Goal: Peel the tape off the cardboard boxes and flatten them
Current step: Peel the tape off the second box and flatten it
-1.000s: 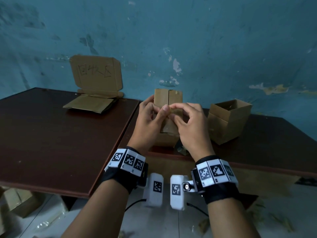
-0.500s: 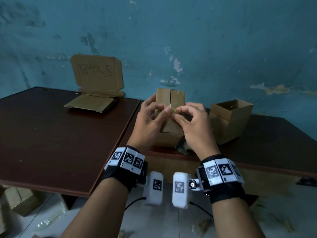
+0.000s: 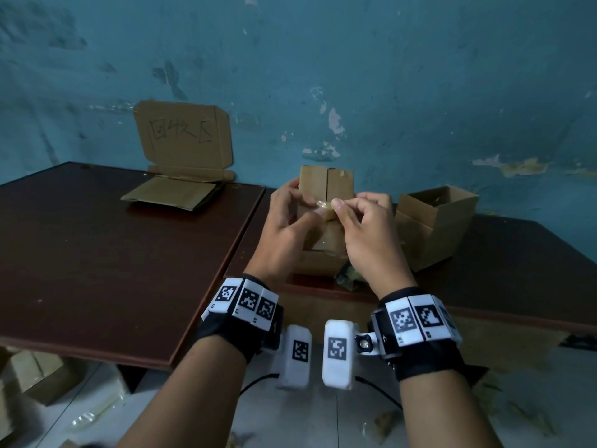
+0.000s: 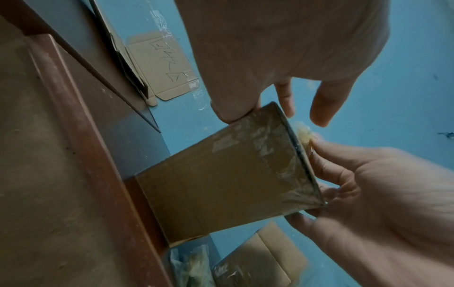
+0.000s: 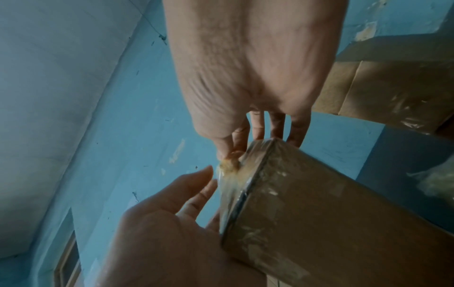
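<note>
1. The right hand [image 3: 368, 240] now sits a bit away from the left hand [image 3: 284, 234]. Half a sec ago their tips touched. A sticky lump of clear yellowish tape [image 3: 323, 205] now shows between them.
2. The right hand's thumb & 1st finger are pinched together on that tape lump. It is lifted off the top face but its other end looks stuck.
3. The left hand grips the small brown cardboard box [image 3: 326, 185]: thumb on the near corner, fingers curled round the far side.
4. I think this means the peel has started. More clear tape shines on the box's sides, so lots is left, & the box is not flat yet.
5. The box stands tipped up on the dark red-brown wooden table [image 3: 504, 253], near its front edge.
6. At 3 o'clock from it, just beside, sits an open brown cardboard box [image 3: 436, 227]. At 10 o'clock, well apart, a flat cardboard sheet with black writing [image 3: 184, 134] leans on the blue peeling wall [image 3: 387, 76].
7. A crumpled wad of old tape [image 3: 347, 276] lies at 6 o'clock, by the box's foot.
</note>
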